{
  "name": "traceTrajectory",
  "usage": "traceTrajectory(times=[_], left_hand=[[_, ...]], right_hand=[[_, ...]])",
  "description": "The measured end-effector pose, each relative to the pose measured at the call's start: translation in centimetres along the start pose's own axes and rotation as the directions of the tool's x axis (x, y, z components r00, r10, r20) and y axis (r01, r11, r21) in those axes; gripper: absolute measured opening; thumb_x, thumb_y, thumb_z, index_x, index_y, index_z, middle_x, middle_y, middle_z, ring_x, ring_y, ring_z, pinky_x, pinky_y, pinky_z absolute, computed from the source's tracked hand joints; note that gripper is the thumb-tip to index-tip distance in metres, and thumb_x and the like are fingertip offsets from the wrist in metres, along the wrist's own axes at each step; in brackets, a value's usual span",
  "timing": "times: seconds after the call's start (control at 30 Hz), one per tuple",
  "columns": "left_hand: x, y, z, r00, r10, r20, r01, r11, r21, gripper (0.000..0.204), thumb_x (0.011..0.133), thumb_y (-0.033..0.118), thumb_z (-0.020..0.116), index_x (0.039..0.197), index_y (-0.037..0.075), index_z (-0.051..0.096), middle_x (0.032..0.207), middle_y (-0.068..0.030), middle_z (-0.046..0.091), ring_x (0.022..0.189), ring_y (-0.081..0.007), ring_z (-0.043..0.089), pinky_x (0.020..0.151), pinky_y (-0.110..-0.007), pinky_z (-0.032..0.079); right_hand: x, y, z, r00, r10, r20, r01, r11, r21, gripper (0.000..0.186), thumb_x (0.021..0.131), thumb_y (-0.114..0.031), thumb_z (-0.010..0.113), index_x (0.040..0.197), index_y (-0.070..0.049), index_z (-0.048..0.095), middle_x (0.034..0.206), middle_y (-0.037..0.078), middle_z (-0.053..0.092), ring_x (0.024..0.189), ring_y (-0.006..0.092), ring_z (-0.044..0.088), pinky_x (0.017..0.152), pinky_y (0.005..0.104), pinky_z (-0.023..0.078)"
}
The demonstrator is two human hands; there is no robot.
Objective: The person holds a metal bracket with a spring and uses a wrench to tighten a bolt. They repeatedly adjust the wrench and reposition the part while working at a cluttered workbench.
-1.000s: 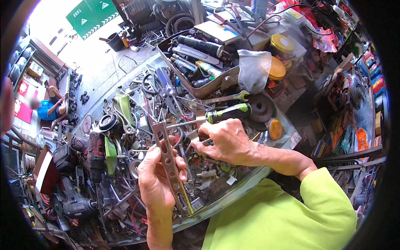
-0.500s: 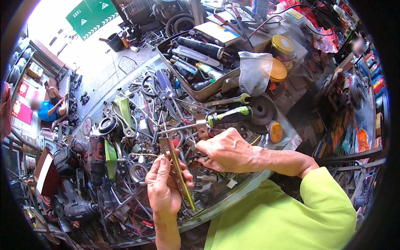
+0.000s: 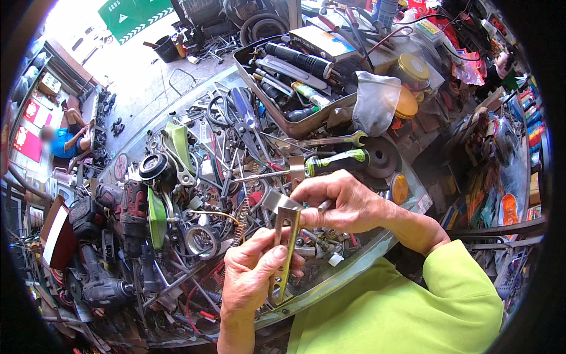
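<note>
In the head view, my left hand (image 3: 252, 272) gripped a long, yellowish metal strip with holes (image 3: 288, 242) upright at the lower centre of the frame. My right hand (image 3: 351, 203), fingers closed, pinched a shiny silver metal plate (image 3: 276, 201) by the strip's top end; I couldn't tell whether they touched. Above it, a green-and-black-handled screwdriver (image 3: 338, 162) lay over the cluttered, pale-edged glass worktop (image 3: 355, 262).
</note>
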State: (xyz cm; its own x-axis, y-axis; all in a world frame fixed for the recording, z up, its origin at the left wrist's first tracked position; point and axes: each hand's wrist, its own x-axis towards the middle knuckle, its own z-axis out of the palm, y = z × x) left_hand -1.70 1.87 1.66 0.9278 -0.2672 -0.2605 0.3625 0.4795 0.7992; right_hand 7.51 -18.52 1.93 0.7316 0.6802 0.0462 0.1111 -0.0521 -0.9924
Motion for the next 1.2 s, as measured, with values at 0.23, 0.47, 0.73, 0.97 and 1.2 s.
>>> traceTrajectory(times=[0.23, 0.47, 0.73, 0.97, 1.2], left_hand=[[0.0, -0.2, -0.2, 0.99, -0.137, -0.021, 0.135, 0.985, -0.104, 0.029, 0.084, 0.001, 0.067, 0.11, -0.007, 0.057, 0.098, -0.0161, 0.065, 0.076, -0.0234, 0.068, 0.064, -0.038, 0.061], [0.7, -0.4, 0.4, 0.991, -0.125, -0.05, 0.115, 0.979, -0.171, 0.036, 0.084, 0.0, 0.064, 0.117, -0.003, 0.05, 0.104, -0.0159, 0.063, 0.088, -0.0263, 0.067, 0.064, -0.039, 0.061], [0.6, -0.7, -0.1, 0.987, 0.028, -0.16, -0.069, 0.965, -0.255, 0.028, 0.087, -0.001, 0.06, 0.113, 0.002, 0.053, 0.101, -0.0139, 0.065, 0.086, -0.023, 0.067, 0.061, -0.037, 0.061], [0.6, -0.7, 0.2, 0.979, 0.08, -0.185, -0.117, 0.973, -0.197, 0.027, 0.087, -0.001, 0.061, 0.112, 0.0, 0.051, 0.098, -0.0148, 0.065, 0.084, -0.0224, 0.067, 0.063, -0.038, 0.062], [0.7, -1.0, 0.5, 0.956, 0.169, -0.24, -0.189, 0.98, -0.063, 0.04, 0.086, -0.002, 0.062, 0.12, -0.001, 0.04, 0.105, -0.0156, 0.062, 0.084, -0.0215, 0.067, 0.062, -0.036, 0.062]], right_hand=[[-0.2, -0.3, -0.2, 0.978, -0.073, 0.197, 0.097, 0.988, -0.119, 0.014, 0.085, -0.011, 0.065, 0.096, -0.003, 0.06, 0.069, 0.01, 0.057, 0.061, 0.0168, 0.055, 0.057, 0.0324, 0.045], [-0.5, 0.5, 0.6, 0.98, -0.129, 0.152, 0.153, 0.975, -0.159, 0.013, 0.082, -0.006, 0.063, 0.092, -0.003, 0.057, 0.067, 0.013, 0.055, 0.058, 0.0246, 0.055, 0.055, 0.0346, 0.044], [0.0, 1.0, 1.0, 1.0, 0.023, -0.003, -0.022, 0.988, 0.155, 0.028, 0.09, -0.019, 0.063, 0.112, -0.002, 0.06, 0.086, 0.003, 0.062, 0.076, 0.0055, 0.052, 0.064, 0.024, 0.045], [0.0, 1.4, 1.1, 0.993, 0.095, 0.073, -0.102, 0.99, 0.102, 0.021, 0.091, -0.02, 0.064, 0.097, 0.001, 0.065, 0.07, -0.005, 0.055, 0.064, 0.0017, 0.044, 0.054, 0.0215, 0.037], [0.1, 1.0, 1.9, 0.995, 0.093, 0.037, -0.097, 0.983, 0.157, 0.021, 0.091, -0.02, 0.064, 0.095, 0.001, 0.066, 0.074, -0.003, 0.061, 0.07, 0.0019, 0.049, 0.06, 0.0214, 0.042]])
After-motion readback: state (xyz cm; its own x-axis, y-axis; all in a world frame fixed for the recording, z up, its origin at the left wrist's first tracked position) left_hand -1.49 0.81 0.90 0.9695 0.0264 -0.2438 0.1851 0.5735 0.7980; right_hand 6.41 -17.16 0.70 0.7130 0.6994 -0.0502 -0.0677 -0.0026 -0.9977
